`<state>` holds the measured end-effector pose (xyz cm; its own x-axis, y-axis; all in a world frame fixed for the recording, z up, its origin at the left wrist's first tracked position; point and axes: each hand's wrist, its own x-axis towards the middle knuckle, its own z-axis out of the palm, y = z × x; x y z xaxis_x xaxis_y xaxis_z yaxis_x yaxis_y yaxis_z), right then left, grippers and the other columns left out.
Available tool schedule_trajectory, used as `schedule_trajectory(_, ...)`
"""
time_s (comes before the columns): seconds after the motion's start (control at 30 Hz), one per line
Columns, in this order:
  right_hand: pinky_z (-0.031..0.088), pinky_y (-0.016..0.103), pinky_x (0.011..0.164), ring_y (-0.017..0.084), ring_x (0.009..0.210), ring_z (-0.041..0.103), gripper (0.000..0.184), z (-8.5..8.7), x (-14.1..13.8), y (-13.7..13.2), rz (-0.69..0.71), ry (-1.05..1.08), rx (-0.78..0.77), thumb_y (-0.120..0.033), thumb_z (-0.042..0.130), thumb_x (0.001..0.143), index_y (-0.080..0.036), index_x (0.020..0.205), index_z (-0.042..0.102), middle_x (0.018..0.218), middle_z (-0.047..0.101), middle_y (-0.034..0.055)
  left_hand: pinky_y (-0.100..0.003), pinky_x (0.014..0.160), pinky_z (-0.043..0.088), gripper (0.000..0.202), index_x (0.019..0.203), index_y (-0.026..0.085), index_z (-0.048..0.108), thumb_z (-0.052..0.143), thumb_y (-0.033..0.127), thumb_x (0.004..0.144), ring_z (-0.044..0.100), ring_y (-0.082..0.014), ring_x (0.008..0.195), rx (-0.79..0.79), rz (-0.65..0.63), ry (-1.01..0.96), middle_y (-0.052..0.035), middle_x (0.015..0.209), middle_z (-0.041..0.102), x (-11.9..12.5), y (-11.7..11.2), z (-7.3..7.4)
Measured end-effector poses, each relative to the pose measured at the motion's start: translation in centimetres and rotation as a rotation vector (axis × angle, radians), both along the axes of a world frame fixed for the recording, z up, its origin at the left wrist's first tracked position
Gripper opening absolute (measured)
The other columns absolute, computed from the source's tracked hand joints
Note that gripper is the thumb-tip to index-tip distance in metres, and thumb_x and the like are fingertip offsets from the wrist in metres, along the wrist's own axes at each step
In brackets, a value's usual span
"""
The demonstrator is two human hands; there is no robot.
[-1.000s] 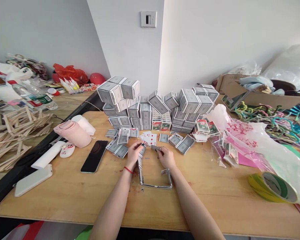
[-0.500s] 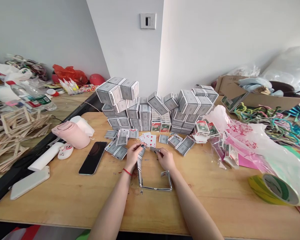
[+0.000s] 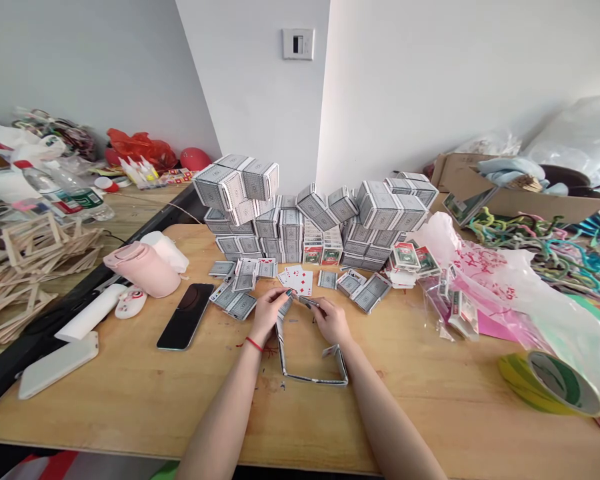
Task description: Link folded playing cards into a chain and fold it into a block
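My left hand (image 3: 271,311) is closed on the upper left end of a chain of joined playing cards (image 3: 314,380), which stands on edge and bends into an open frame between my arms. In my right hand (image 3: 333,320) a folded playing card (image 3: 307,302) is pinched between thumb and fingers, its tip close to my left fingertips. Whether the two pieces touch, I cannot tell. Just beyond my hands lie several face-up cards (image 3: 300,279). Folded card pieces lie to the left (image 3: 234,299) and to the right (image 3: 371,291).
Block structures of folded cards (image 3: 293,233) stand at the back of the table. A black phone (image 3: 186,316) and a pink roll (image 3: 143,268) are on the left. On the right are card boxes (image 3: 405,257), a plastic bag (image 3: 505,267) and a tape roll (image 3: 550,381).
My right hand's card has come slightly nearer to my left fingertips. The near end of the card chain has shifted a little to the right and towards me.
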<state>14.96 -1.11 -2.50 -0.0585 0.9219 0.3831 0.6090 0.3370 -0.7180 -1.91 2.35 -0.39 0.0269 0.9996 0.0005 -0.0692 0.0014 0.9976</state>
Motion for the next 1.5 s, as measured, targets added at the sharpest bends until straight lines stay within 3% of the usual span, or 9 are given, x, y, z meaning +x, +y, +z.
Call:
schedule_trajectory(0.43, 0.045, 0.025, 0.068, 0.018, 0.081, 0.062, 0.019, -0.4, 0.0, -0.3, -0.072, -0.214, 0.014, -0.020, 0.041, 0.084, -0.018, 0.093, 0.057, 0.086, 0.067, 0.0081, -0.032, 0.079, 0.044, 0.022, 0.081, 0.015, 0.068, 0.063, 0.031, 0.067, 0.061, -0.0210, 0.083, 0.053, -0.033, 0.117, -0.0077, 0.086, 0.069, -0.1, 0.0, -0.2)
schedule_trajectory(0.77, 0.040, 0.022, 0.054, 0.017, 0.062, 0.063, 0.021, -0.8, 0.0, -0.4, -0.116, -0.254, -0.024, -0.023, 0.038, 0.086, -0.019, 0.096, 0.056, 0.076, 0.068, 0.0052, -0.031, 0.076, 0.044, 0.021, 0.079, 0.016, 0.068, 0.063, 0.030, 0.065, 0.060, -0.0206, 0.082, 0.036, -0.034, 0.116, -0.0070, 0.086, 0.068, 0.0, 0.2, -0.4)
schedule_trajectory(1.0, 0.038, 0.022, 0.053, 0.017, 0.061, 0.063, 0.021, -0.5, 0.0, -0.2, -0.112, -0.322, -0.066, -0.020, 0.035, 0.086, -0.018, 0.094, 0.055, 0.073, 0.068, 0.0056, -0.030, 0.072, 0.044, 0.018, 0.074, 0.016, 0.067, 0.062, 0.030, 0.065, 0.060, -0.0193, 0.077, 0.062, -0.016, 0.160, -0.0060, 0.081, 0.068, 0.2, 0.2, -0.4)
schedule_trajectory(1.5, 0.041, 0.022, 0.053, 0.017, 0.059, 0.063, 0.022, -1.0, -0.1, -0.1, -0.091, -0.212, -0.047, -0.026, 0.037, 0.086, -0.021, 0.095, 0.057, 0.074, 0.069, 0.0034, -0.033, 0.081, 0.044, 0.020, 0.081, 0.017, 0.071, 0.061, 0.028, 0.067, 0.062, -0.0230, 0.087, 0.028, -0.048, 0.134, -0.0062, 0.085, 0.070, 0.2, 0.0, 0.2)
